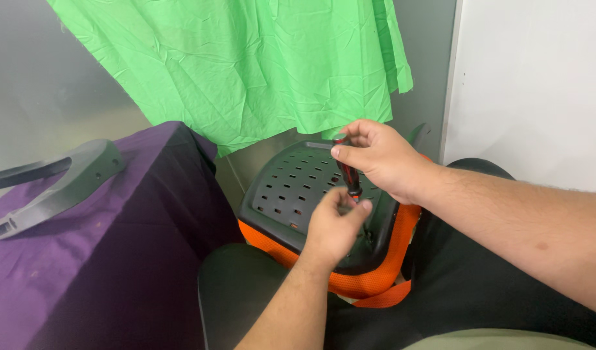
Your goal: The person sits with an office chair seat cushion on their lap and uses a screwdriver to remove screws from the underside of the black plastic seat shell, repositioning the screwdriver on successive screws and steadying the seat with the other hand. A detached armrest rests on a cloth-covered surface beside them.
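My right hand clamped on screwdriver, left hand pinching its tip, frame centre, over perforated seat panel.

A curved plastic arm lies on the desk at frame left; the perforated panel sits centre, cloth hanging behind.
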